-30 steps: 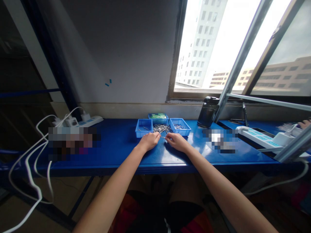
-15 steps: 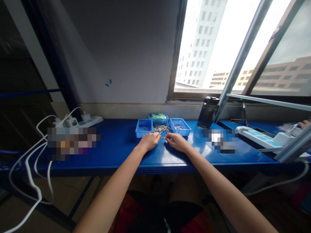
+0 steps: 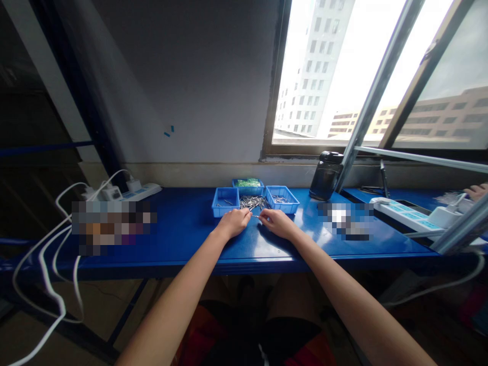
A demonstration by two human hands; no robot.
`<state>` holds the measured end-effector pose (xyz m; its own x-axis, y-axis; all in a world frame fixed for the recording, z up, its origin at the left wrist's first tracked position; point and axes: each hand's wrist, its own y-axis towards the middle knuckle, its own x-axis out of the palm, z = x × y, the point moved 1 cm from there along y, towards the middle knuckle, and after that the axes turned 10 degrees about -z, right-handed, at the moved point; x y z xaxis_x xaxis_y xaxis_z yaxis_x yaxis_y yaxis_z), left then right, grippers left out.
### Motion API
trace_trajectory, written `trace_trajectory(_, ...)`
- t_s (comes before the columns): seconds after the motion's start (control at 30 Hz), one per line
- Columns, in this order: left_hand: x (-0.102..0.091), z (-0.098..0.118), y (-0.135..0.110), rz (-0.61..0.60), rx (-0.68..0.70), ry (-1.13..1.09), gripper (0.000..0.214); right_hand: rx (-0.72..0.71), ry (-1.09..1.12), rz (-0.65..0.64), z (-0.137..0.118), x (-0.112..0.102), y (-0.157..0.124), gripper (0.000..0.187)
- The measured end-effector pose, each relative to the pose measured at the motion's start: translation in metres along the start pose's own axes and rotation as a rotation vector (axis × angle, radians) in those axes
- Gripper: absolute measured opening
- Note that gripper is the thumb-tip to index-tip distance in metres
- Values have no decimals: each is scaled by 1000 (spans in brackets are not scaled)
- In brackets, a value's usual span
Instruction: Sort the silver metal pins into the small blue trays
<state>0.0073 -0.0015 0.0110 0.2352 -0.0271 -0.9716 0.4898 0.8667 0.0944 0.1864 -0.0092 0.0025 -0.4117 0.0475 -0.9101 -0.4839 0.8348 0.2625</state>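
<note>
Between my hands, just above the blue table, is a small thin metal rod (image 3: 255,216), too small to name more exactly. My left hand (image 3: 236,222) is closed, pinching its left end. The right end sits in the closed fingertips of my right hand (image 3: 276,222). Right behind the hands lies a pile of slim metal pieces (image 3: 254,202). A blue bin (image 3: 225,208) on the left contains a few such pieces. More of them lie in the right blue bin (image 3: 284,206). Green packets (image 3: 247,182) fill a third bin at the back.
A black bottle (image 3: 325,175) stands at the back right beside a metal post (image 3: 375,89). White power strips (image 3: 409,217) lie at the right and left, with white cables (image 3: 46,282) hanging on the left. Another person's hand (image 3: 476,192) shows at the far right edge.
Both hands keep nearly the same pose around the metal rod. The view has shifted very slightly, and the other person's hand at the far right has moved a little.
</note>
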Motion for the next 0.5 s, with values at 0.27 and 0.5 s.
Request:
trace_trajectory(0.27, -2, 2, -1, -20, -16, -15, 39, -4, 12, 0, 2, 1, 1, 19)
trace_trajectory(0.5, -1, 1, 0, -19, -16, -33, 39, -17, 23, 20, 3, 1, 1, 19)
